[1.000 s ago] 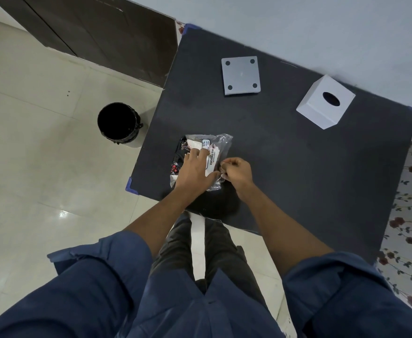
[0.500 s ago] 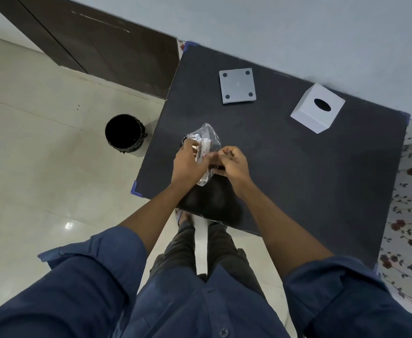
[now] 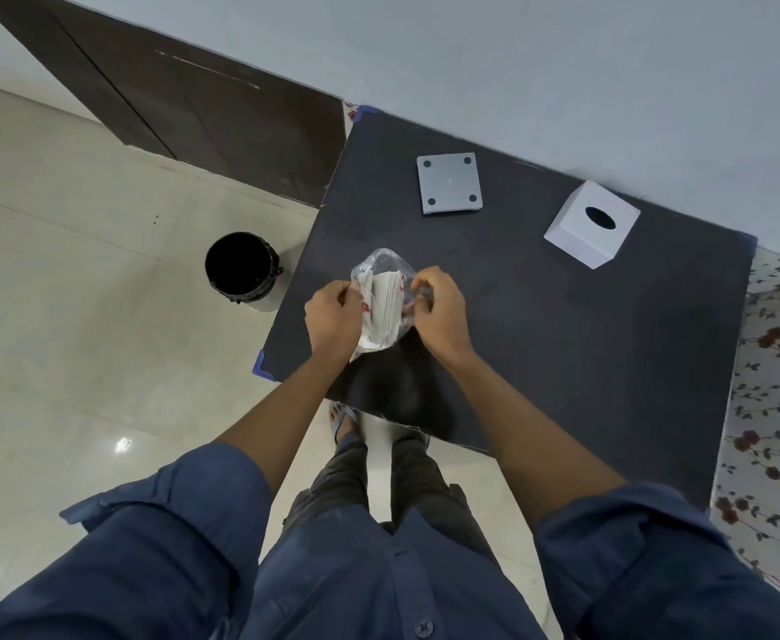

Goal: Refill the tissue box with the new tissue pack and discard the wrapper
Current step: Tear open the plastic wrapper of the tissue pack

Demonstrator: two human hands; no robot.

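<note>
Black bin (image 3: 239, 266) sits on the floor, just beside the bench's (image 3: 563, 344) left edge. Left hand (image 3: 332, 316) is clamped on the left side of the tissue pack (image 3: 381, 303), right hand (image 3: 439, 311) pinching the clear wrapper (image 3: 386, 265) on its right side w/ fingers closed. Pack is held up over the bench's near-left part, white tissues showing thru the plastic. Further back, a grey square lid (image 3: 449, 183) lies flat, 4 dark dots up. Far right, white tissue box (image 3: 591, 224) w/ oval hole, well apart from the hands.
</note>
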